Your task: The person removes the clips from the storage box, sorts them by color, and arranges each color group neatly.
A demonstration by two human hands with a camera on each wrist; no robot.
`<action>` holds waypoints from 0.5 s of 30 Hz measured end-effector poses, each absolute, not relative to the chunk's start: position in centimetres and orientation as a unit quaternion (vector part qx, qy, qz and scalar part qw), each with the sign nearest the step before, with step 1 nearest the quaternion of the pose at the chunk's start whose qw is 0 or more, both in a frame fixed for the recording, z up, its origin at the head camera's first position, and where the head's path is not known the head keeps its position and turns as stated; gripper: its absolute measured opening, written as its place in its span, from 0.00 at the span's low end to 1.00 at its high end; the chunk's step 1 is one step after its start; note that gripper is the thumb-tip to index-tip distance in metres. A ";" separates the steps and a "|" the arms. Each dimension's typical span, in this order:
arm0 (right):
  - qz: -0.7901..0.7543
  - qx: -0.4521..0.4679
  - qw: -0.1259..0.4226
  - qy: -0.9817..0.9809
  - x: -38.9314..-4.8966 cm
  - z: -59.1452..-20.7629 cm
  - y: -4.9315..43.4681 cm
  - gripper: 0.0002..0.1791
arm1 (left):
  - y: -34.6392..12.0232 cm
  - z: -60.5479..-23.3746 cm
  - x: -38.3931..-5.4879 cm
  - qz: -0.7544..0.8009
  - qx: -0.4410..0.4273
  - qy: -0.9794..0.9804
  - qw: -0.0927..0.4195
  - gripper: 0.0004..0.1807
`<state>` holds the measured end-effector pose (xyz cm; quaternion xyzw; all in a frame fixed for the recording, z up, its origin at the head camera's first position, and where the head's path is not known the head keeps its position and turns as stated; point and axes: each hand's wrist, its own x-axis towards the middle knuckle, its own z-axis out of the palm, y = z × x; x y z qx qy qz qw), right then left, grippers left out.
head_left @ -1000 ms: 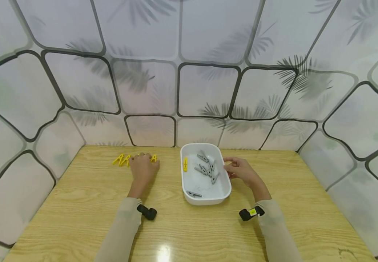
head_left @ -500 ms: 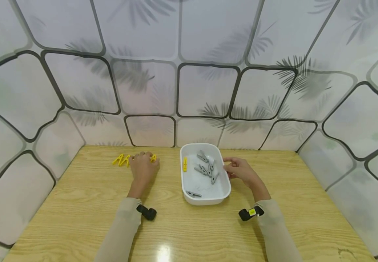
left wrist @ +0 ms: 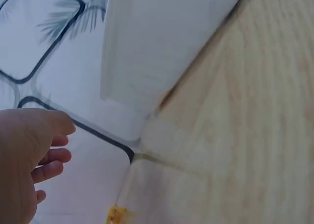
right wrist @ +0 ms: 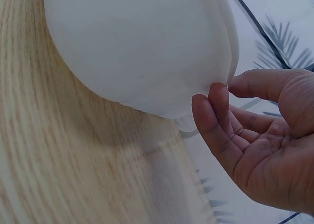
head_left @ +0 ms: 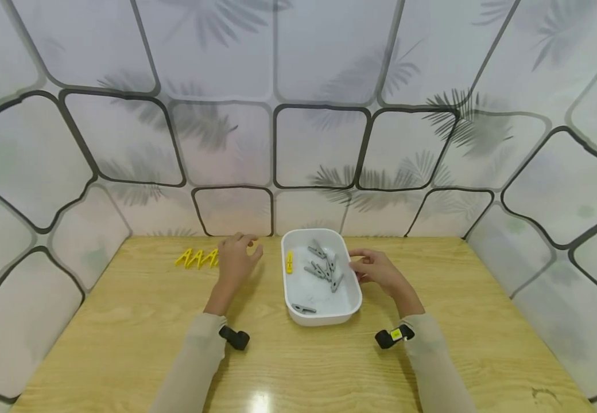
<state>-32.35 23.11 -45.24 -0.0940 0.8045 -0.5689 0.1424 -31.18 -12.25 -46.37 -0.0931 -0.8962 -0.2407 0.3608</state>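
Observation:
In the head view my left hand [head_left: 236, 261] is just right of a row of yellow clothespins [head_left: 197, 258] standing on the table. Its fingers are loosely bent, with a gap between thumb and forefinger and nothing visible between them. In the left wrist view a blurred yellow clothespin [left wrist: 116, 215] shows at the bottom edge, apart from the left hand. My right hand [head_left: 378, 269] pinches the right rim of a white plastic tub [head_left: 324, 320] between thumb and fingers. Inside the tub lie several grey clothespins [head_left: 326, 272] and one yellow clothespin [head_left: 290, 262] at the left wall.
The wooden table [head_left: 298, 367] runs back to a patterned wall covering [head_left: 314, 143] behind the tub and the clothespin row. The same covering rises at both sides.
My left hand has shifted right along the yellow clothespin row, uncovering another clothespin. The right hand stays at the tub's rim. The head view has tilted slightly.

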 end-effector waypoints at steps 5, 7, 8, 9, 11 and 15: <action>-0.568 -0.092 0.142 0.805 -32.4 -45.2 23.0 0.26 | -11.0 -44.4 -31.7 -0.210 -0.159 -0.915 0.305 0.09; -0.566 -0.093 0.144 0.806 -32.4 -45.2 23.0 0.26 | -10.4 -43.3 -32.0 -0.191 -0.180 -0.928 0.266 0.09; -0.566 -0.092 0.144 0.806 -32.4 -45.2 23.0 0.26 | -10.1 -42.8 -32.1 -0.179 -0.191 -0.932 0.250 0.09; -0.566 -0.091 0.144 0.807 -32.4 -45.2 22.9 0.26 | -9.8 -42.3 -32.2 -0.166 -0.204 -0.936 0.234 0.09; -0.566 -0.093 0.144 0.806 -32.4 -45.2 23.0 0.26 | -9.2 -41.6 -32.5 -0.142 -0.236 -0.938 0.211 0.09; -0.569 -0.109 0.143 0.802 -32.4 -45.3 23.1 0.26 | -8.1 -40.8 -33.1 -0.084 -0.306 -0.934 0.163 0.07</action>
